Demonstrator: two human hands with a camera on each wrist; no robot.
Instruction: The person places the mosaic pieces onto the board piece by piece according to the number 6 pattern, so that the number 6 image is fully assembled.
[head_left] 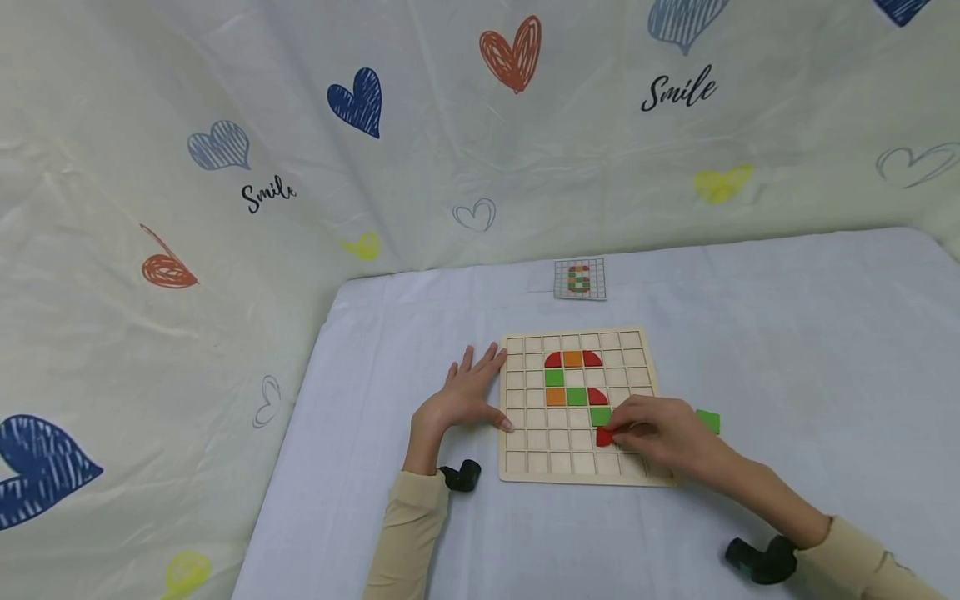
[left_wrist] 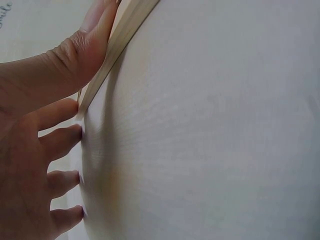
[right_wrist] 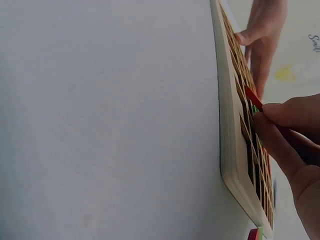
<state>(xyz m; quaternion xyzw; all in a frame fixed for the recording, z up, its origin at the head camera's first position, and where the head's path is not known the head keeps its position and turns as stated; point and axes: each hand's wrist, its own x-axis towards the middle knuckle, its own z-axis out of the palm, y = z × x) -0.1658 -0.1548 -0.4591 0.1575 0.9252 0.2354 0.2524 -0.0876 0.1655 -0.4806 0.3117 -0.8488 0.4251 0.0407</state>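
A wooden grid board (head_left: 528,458) lies on the white-covered table, with red, orange and green tiles set in several of its cells. My right hand (head_left: 663,429) pinches a red tile (head_left: 604,437) with one rounded corner between thumb and fingers, just below a green tile (head_left: 600,417). In the right wrist view the red tile (right_wrist: 253,99) tilts over the cells. My left hand (head_left: 461,400) spreads its fingers along the board's left edge, the thumb resting on the rim. The left wrist view shows that thumb (left_wrist: 82,55) against the wooden edge.
A small card (head_left: 580,279) with a coloured grid pattern lies behind the board. More tiles, a green one (head_left: 708,422) among them, sit right of the board, partly behind my right hand. Black wrist devices (head_left: 462,476) show at both sleeves. A printed cloth hangs behind the table.
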